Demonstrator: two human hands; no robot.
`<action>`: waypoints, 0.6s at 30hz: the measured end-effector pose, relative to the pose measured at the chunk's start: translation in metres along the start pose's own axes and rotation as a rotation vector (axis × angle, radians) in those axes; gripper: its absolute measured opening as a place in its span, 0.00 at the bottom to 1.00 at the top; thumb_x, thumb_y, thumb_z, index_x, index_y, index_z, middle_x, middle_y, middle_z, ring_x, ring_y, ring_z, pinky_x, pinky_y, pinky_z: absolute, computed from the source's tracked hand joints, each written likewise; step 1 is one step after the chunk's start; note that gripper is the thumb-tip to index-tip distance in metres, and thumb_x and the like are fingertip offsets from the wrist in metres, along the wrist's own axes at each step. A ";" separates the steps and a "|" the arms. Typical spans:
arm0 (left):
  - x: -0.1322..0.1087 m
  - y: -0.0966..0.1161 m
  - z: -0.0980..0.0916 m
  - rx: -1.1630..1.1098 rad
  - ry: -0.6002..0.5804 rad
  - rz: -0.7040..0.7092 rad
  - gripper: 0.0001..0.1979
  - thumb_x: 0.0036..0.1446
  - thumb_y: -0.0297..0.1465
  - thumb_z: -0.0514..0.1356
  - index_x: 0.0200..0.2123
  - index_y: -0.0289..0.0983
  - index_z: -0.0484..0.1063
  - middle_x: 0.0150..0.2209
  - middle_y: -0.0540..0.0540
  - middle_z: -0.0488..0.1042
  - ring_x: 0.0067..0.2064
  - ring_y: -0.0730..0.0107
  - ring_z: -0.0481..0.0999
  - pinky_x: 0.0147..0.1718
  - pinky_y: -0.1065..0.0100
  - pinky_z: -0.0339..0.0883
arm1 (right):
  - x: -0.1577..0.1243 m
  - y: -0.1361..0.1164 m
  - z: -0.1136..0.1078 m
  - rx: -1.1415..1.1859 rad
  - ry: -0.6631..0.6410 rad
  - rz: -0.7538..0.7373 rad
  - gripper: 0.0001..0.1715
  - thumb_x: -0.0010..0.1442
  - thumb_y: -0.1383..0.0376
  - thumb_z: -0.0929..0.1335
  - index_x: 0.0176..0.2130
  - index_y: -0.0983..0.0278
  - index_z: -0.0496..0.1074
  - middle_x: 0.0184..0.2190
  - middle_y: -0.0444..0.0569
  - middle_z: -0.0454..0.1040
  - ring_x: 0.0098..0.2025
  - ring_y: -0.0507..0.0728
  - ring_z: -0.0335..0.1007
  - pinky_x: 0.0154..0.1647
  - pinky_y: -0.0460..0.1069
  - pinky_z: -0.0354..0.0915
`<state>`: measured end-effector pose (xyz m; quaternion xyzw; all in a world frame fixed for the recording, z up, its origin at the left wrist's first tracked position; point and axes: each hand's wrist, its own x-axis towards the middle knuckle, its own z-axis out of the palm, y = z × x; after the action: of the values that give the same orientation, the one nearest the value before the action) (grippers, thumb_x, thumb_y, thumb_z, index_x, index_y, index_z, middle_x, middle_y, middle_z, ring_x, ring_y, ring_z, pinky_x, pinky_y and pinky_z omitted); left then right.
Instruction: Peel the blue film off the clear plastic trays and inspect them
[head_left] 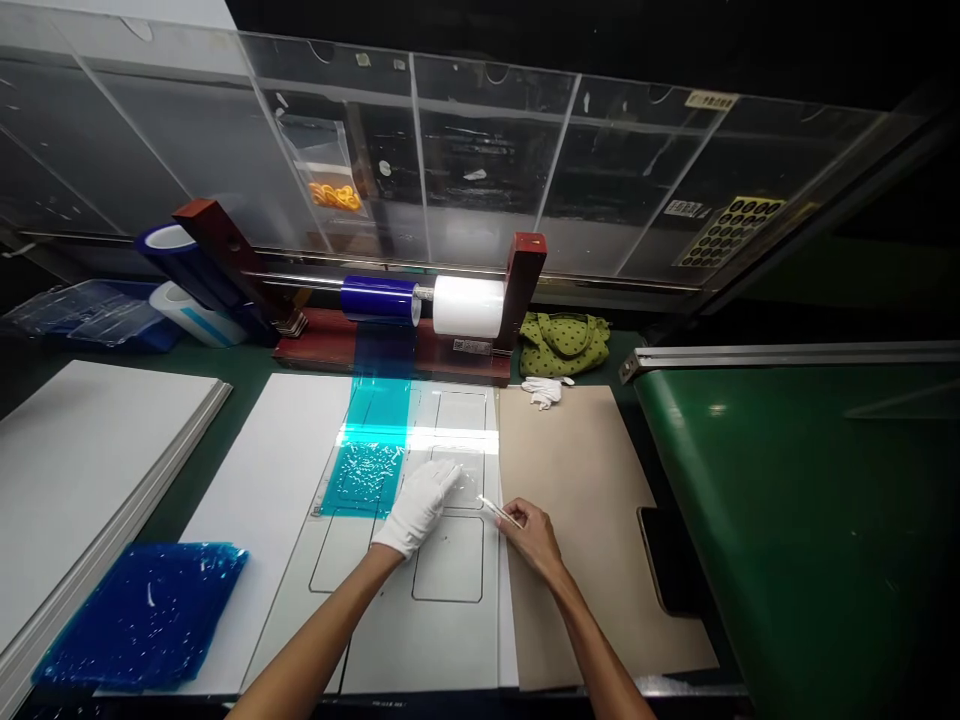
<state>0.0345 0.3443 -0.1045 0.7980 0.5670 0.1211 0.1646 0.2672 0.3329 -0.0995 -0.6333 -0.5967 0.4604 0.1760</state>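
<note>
My left hand, in a white glove, lies flat with its fingers stretched over a clear film on the pale printed sheet. Bare, my right hand pinches a slim white pen-like tool; its kind is too small to make out. The tool's tip points at the clear film's lower right edge, near my left fingertips. Left of my gloved hand, a strip of blue film runs down from the blue roll and covers part of the sheet. Dark rounded rectangles are printed on the sheet.
A red stand holds the blue roll and a white roll. Stacked blue film and white boards lie left. Brown board, phone, green pouch and spare white glove are right.
</note>
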 end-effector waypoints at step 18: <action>-0.180 0.068 0.034 0.312 0.373 0.292 0.29 0.49 0.16 0.48 0.54 0.37 0.65 0.49 0.45 0.75 0.48 0.67 0.75 0.45 0.67 0.73 | -0.100 0.020 -0.031 -0.108 0.438 -0.146 0.17 0.56 0.60 0.61 0.43 0.64 0.69 0.41 0.52 0.72 0.40 0.58 0.72 0.41 0.54 0.68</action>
<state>0.0466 0.1495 -0.1095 0.8510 0.4781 0.1994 -0.0866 0.3172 0.2469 -0.0618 -0.6818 -0.6123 0.2651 0.2999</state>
